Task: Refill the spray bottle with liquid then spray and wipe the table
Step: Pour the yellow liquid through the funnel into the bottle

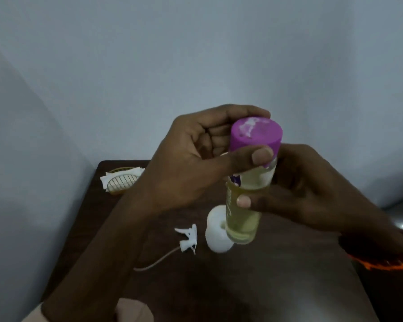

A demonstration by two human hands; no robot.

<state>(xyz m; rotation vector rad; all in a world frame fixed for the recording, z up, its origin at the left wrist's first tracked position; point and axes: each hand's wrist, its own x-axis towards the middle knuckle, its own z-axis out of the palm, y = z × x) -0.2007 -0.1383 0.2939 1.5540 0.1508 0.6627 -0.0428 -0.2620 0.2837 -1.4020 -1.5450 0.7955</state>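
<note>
I hold a clear bottle of yellowish liquid [244,214] upright above the table. Its purple cap [256,134] is on top. My left hand [196,163] grips the cap, thumb in front and fingers curled behind it. My right hand [312,189] wraps the bottle's body from the right. Below, a white spray bottle [215,233] stands on the dark table [265,275] with its neck open, partly hidden behind the held bottle. Its white trigger head [189,239] with a thin dip tube [154,261] lies on the table just left of it.
A yellow wire holder with white paper napkins [121,181] sits at the table's far left corner by the wall. Pale walls close in behind and on the left. An orange and black bangle [386,259] is on my right wrist.
</note>
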